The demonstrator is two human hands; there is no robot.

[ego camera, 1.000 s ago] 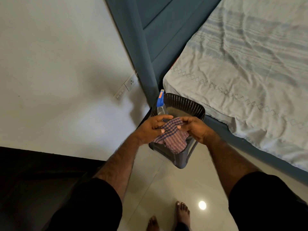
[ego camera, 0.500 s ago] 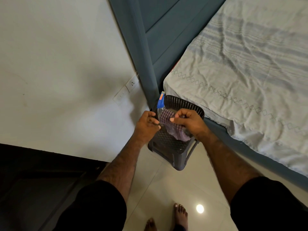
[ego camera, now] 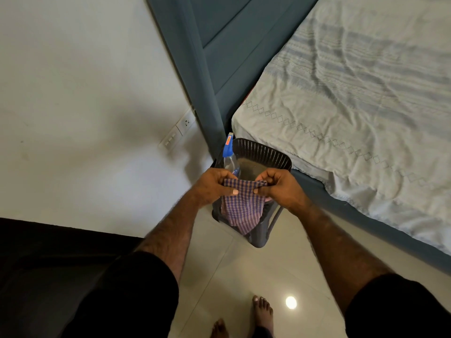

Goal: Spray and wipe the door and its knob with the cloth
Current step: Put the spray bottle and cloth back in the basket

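i count my two hands, left (ego camera: 212,185) and right (ego camera: 278,186), one checked cloth (ego camera: 241,206), one spray bottle (ego camera: 230,158), one dark basket (ego camera: 266,152), one bed (ego camera: 353,98), one wall socket (ego camera: 186,122), one switch plate (ego camera: 170,140), and my two bare feet (ego camera: 262,311).

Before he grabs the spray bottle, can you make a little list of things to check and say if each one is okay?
1. Cloth held firmly: ok, the left hand and the right hand each pinch its top edge.
2. Spray bottle in reach: ok, it stands upright in the dark basket right behind the hands.
3. A hand free for the bottle: not ok, both hold the cloth.
4. Cloth spread out: ok, it hangs open below the hands.
5. Liquid in the bottle: cannot tell.
6. Door and knob nearby: cannot tell, no knob shows.
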